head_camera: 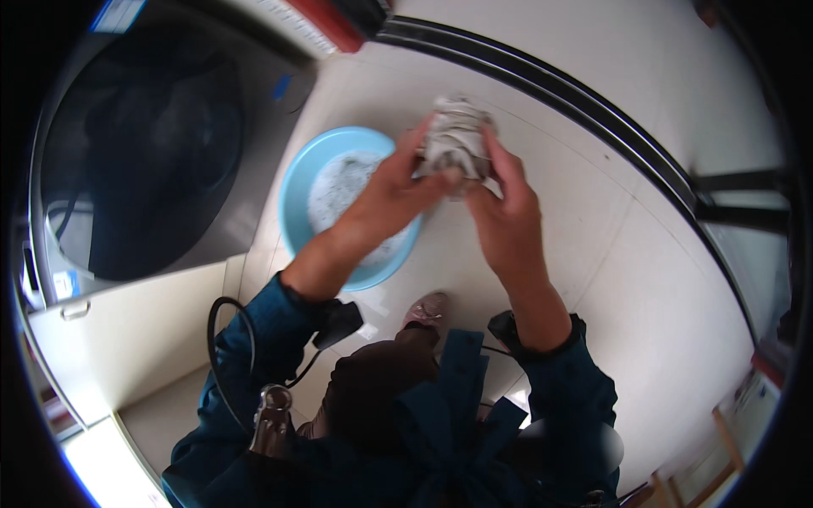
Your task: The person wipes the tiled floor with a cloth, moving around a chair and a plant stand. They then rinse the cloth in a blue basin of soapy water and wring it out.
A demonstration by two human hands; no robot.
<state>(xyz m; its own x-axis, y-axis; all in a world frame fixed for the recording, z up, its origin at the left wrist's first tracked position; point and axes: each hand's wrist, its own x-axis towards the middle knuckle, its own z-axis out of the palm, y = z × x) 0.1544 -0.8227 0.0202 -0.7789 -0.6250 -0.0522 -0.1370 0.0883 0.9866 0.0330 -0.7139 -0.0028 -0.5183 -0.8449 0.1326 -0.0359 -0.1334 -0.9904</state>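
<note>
A bunched, greyish-white cloth [456,136] is held between both of my hands, past the right rim of a blue plastic basin. My left hand [406,168] grips its left side, and the forearm crosses over the basin. On the cloth's right side is my right hand [505,181], fingers curled around it. The cloth and fingertips are blurred, and folds hide some of the fingers. The light-blue basin [293,197] stands on the floor and holds water covered in white suds [340,184]; my left arm hides part of it.
At left stands a front-loading appliance with a large dark round door [152,146], above a pale cabinet panel with a handle [76,311]. A black floor track [540,70] curves along the tiled floor [571,254]. My pink shoe [427,311] is below the basin. Wooden legs [727,438] show lower right.
</note>
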